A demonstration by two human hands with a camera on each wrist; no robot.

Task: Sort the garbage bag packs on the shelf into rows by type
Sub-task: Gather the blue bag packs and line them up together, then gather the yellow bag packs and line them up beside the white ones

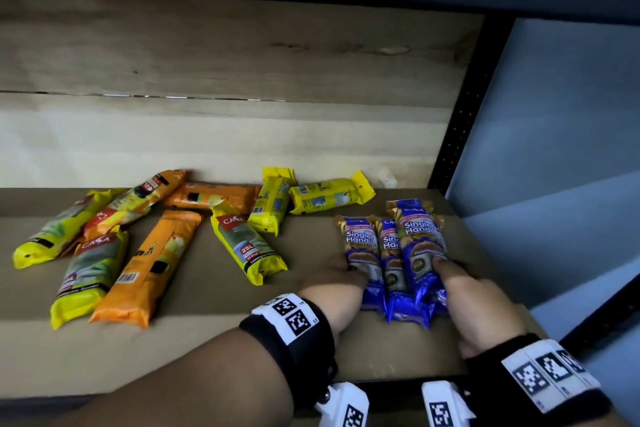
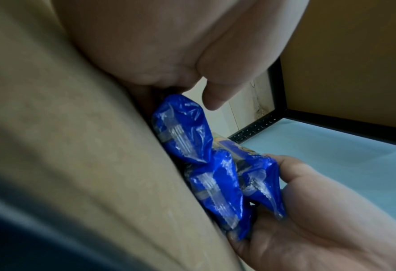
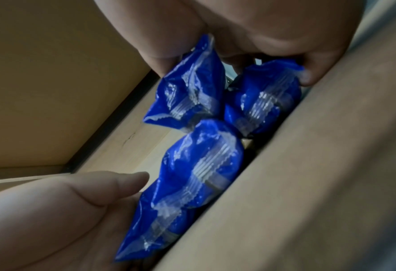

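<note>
Three blue garbage bag packs [image 1: 394,253] lie side by side at the right end of the cardboard-lined shelf [image 1: 214,340]. My left hand [image 1: 341,279] cups the leftmost blue pack, thumb over its near end. On the rightmost pack my right hand [image 1: 474,302] grips with its thumb on top. In the left wrist view the crimped blue pack ends [image 2: 185,132] sit under my left hand [image 2: 146,45], and the right hand [image 2: 320,210] holds them from the other side. In the right wrist view my right hand [image 3: 250,22] curls round the blue packs [image 3: 204,155]. The left hand [image 3: 64,210] lies beside them.
Yellow and orange packs lie mixed to the left: a yellow pack [image 1: 247,246] mid-shelf, two yellow ones [image 1: 329,196] at the back, a long orange pack [image 1: 149,267], more at far left [image 1: 69,229]. A black upright post [image 1: 457,135] bounds the shelf's right side.
</note>
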